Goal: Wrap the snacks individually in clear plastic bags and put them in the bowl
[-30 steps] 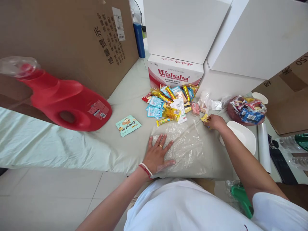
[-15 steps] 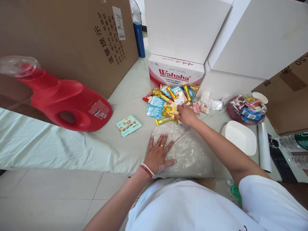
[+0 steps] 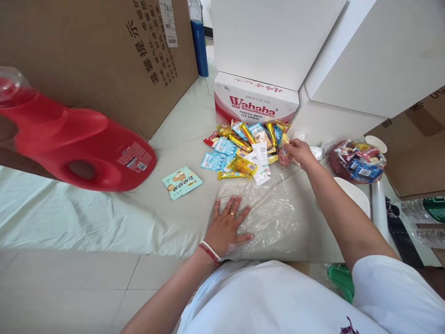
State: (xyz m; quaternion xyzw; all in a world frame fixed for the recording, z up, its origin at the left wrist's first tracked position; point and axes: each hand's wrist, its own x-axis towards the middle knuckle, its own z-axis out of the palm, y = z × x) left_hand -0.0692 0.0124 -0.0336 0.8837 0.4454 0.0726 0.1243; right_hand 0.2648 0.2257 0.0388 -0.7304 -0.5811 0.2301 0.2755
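Note:
My left hand [image 3: 227,227] lies flat with fingers spread on a clear plastic bag [image 3: 273,218], pressing it against the covered table. At the right edge of a heap of wrapped snacks, my right hand [image 3: 301,152] has its fingers closed on a small yellow snack packet [image 3: 285,140], mostly hidden by the fingertips. A pinkish packet [image 3: 283,157] lies just under that hand. Within the heap are white stick packets [image 3: 260,162], yellow wrapped bars [image 3: 232,175] and light blue packets [image 3: 213,161]. A mint-green packet [image 3: 182,182] lies apart, to the left.
Behind the heap stands a Wahaha water carton [image 3: 255,99]. A large red detergent bottle [image 3: 86,148] and a brown carton [image 3: 104,60] are at left. To the right are a bag of snacks [image 3: 361,161], a white dish [image 3: 352,195] and a white roll [image 3: 378,208].
My right hand has moved right from the heap's middle to its right edge, with a yellow packet at its fingertips. White stick packets now show uncovered. The left hand stays on the bag.

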